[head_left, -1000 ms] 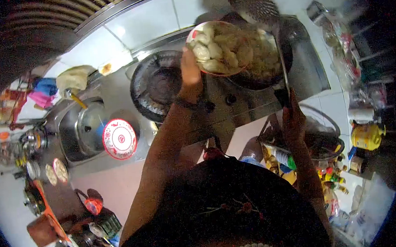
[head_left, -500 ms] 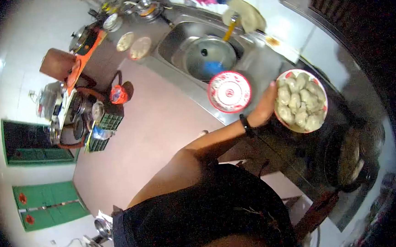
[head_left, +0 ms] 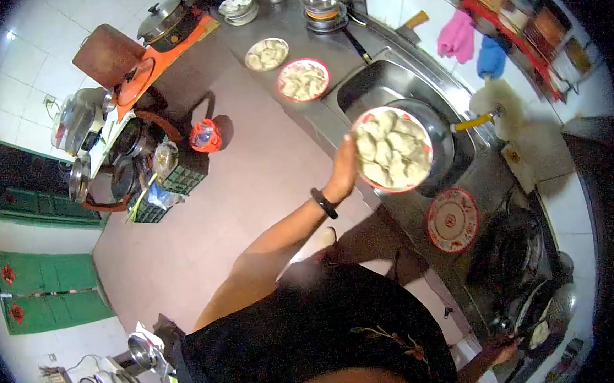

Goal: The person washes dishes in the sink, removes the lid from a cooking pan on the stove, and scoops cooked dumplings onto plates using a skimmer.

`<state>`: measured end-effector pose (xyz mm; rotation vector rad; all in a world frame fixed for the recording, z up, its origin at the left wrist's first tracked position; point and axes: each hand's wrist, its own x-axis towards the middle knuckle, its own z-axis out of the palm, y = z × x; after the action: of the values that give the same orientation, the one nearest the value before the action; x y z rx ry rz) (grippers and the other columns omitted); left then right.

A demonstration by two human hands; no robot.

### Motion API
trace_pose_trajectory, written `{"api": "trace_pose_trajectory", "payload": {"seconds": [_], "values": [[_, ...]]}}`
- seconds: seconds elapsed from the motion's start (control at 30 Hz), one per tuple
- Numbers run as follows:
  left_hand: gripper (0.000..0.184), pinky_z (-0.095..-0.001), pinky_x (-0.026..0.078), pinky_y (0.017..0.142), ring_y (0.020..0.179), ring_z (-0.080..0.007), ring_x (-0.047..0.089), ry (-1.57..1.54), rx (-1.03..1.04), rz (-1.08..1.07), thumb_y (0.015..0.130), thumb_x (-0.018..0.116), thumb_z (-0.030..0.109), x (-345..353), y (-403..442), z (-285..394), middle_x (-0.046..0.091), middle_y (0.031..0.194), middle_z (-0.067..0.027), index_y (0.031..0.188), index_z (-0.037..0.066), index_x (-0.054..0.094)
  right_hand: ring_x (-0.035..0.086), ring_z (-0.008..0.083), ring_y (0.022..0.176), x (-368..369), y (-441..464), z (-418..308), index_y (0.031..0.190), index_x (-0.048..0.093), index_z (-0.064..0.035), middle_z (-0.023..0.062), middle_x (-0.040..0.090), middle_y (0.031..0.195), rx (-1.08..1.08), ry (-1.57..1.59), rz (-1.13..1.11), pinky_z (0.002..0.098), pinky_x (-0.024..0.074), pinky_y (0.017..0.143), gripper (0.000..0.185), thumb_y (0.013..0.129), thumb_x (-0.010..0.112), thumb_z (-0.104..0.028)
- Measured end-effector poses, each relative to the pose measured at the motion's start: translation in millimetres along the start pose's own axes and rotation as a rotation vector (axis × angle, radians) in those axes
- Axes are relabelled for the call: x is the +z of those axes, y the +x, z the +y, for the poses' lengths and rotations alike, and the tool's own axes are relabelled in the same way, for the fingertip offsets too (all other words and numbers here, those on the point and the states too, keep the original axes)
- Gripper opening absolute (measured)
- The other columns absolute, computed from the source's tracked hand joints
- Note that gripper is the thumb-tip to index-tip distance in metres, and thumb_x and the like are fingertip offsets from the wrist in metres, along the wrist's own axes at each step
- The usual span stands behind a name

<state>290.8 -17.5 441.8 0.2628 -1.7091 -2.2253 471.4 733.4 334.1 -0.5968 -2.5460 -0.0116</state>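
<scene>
My left hand (head_left: 343, 169) grips the rim of a red-and-white plate heaped with pale dumplings (head_left: 392, 150), held up over the near edge of the sink (head_left: 366, 93). Low at the right, my right hand (head_left: 505, 353) is dim and closed, beside the stove; what it grips cannot be made out. Close by it are a perforated skimmer (head_left: 562, 303) and a dark wok (head_left: 514, 248). An empty red-patterned plate (head_left: 453, 220) lies on the counter between sink and stove.
Two more dishes of dumplings, a red-rimmed plate (head_left: 303, 80) and a bowl (head_left: 267, 54), stand left of the sink. A yellow-ended faucet (head_left: 474, 121) reaches over the basin. A red bin (head_left: 205, 136) and a green crate (head_left: 183, 176) are on the floor at left.
My left hand has carried the plate of dumplings leftward, from beside the stove to over the sink. My right hand is lower in view. The head view has shifted too.
</scene>
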Motion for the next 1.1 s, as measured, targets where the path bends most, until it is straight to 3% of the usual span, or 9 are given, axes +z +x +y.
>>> {"api": "trace_pose_trajectory", "payload": {"seconds": [0.17, 0.37, 0.47, 0.6, 0.73, 0.83, 0.93, 1.0, 1.1], "values": [[0.06, -0.0318, 0.034, 0.097, 0.114, -0.0212, 0.044, 0.014, 0.108, 0.112, 0.093, 0.019, 0.046, -103.1, 52.3, 23.7, 0.044, 0.125, -0.0135, 0.129, 0.0, 0.032, 0.056, 0.0217, 0.075, -21.7, 0.5, -110.4, 0.116, 0.05, 0.0, 0.0128, 0.055, 0.109, 0.138, -0.056, 0.093, 0.0336, 0.0462, 0.063, 0.037, 0.092, 0.034, -0.023], [0.059, -0.0332, 0.042, 0.091, 0.114, -0.0236, 0.046, -0.198, 0.018, 0.32, 0.093, 0.019, 0.046, -182.2, 106.1, 45.7, 0.042, 0.127, -0.0134, 0.131, 0.002, 0.029, 0.031, 0.015, 0.042, 4.2, 27.5, -133.9, 0.11, 0.052, -0.0036, 0.009, 0.054, 0.078, 0.669, 1.159, -0.201, 0.0319, 0.0329, 0.04, 0.039, 0.094, 0.031, -0.032], [0.058, -0.0342, 0.045, 0.088, 0.112, -0.0245, 0.048, -0.185, 0.131, 0.256, 0.093, 0.019, 0.046, -224.3, 132.3, 52.9, 0.041, 0.128, -0.0141, 0.131, 0.003, 0.029, 0.026, 0.0136, 0.034, -0.4, 41.0, -158.6, 0.107, 0.052, -0.0045, 0.0083, 0.054, 0.069, 0.783, 1.4, -0.326, 0.0317, 0.03, 0.035, 0.039, 0.094, 0.03, -0.034], [0.061, -0.0342, 0.044, 0.089, 0.112, -0.0245, 0.048, -0.176, 0.002, 0.447, 0.092, 0.018, 0.048, -304.4, 189.7, 49.6, 0.042, 0.127, -0.0137, 0.129, 0.001, 0.03, 0.038, 0.0166, 0.047, -87.2, 35.9, -322.2, 0.1, 0.053, -0.0032, 0.0103, 0.054, 0.074, 0.513, 1.258, -0.313, 0.0328, 0.0362, 0.046, 0.035, 0.094, 0.031, -0.03], [0.06, -0.0317, 0.041, 0.09, 0.11, -0.0214, 0.048, -0.135, 0.129, 0.455, 0.093, 0.017, 0.046, -396.4, 264.9, 44.7, 0.044, 0.124, -0.0131, 0.128, -0.001, 0.033, 0.05, 0.0202, 0.065, -67.4, 38.8, -351.3, 0.101, 0.053, -0.0014, 0.0115, 0.056, 0.078, 0.779, 0.383, -0.026, 0.031, 0.0437, 0.062, 0.032, 0.094, 0.033, -0.025], [0.06, -0.0306, 0.041, 0.088, 0.106, -0.0202, 0.049, -0.112, 0.133, 0.472, 0.094, 0.017, 0.045, -449.0, 310.5, 35.2, 0.048, 0.119, -0.0134, 0.123, -0.004, 0.037, 0.046, 0.0191, 0.058, -97.5, 26.3, -387.8, 0.1, 0.054, -0.001, 0.0095, 0.055, 0.072, 0.625, -0.16, -0.034, 0.0323, 0.0412, 0.062, 0.029, 0.092, 0.036, -0.022], [0.06, -0.0313, 0.04, 0.088, 0.103, -0.0207, 0.05, -0.026, 0.195, 0.45, 0.094, 0.018, 0.044, -493.2, 353.0, 29.9, 0.05, 0.115, -0.0142, 0.12, -0.005, 0.04, 0.044, 0.0198, 0.065, -78.5, 3.8, -323.6, 0.102, 0.054, -0.0054, 0.0084, 0.051, 0.081, 0.319, 0.341, 0.041, 0.0363, 0.0406, 0.058, 0.025, 0.086, 0.049, -0.024], [0.06, -0.0313, 0.04, 0.088, 0.103, -0.0211, 0.05, 0.046, 0.239, 0.432, 0.094, 0.018, 0.044, -519.5, 381.9, 23.1, 0.05, 0.115, -0.0143, 0.119, -0.006, 0.04, 0.051, 0.0236, 0.092, -118.6, -5.8, -361.1, 0.116, 0.049, -0.0113, 0.0117, 0.05, 0.112, 0.688, 1.045, -0.137, 0.0427, 0.0425, 0.066, 0.043, 0.08, 0.057, -0.034], [0.059, -0.0313, 0.039, 0.089, 0.104, -0.021, 0.049, -0.046, 0.138, 0.443, 0.094, 0.019, 0.043, -552.3, 418.8, 4.5, 0.049, 0.116, -0.0142, 0.119, -0.006, 0.04, 0.054, 0.0278, 0.077, -158.7, -22.0, -467.2, 0.114, 0.045, 0.001, 0.0139, 0.055, 0.097, 0.348, 0.409, -0.102, 0.0436, 0.0424, 0.06, 0.044, 0.082, 0.055, -0.028]]}}
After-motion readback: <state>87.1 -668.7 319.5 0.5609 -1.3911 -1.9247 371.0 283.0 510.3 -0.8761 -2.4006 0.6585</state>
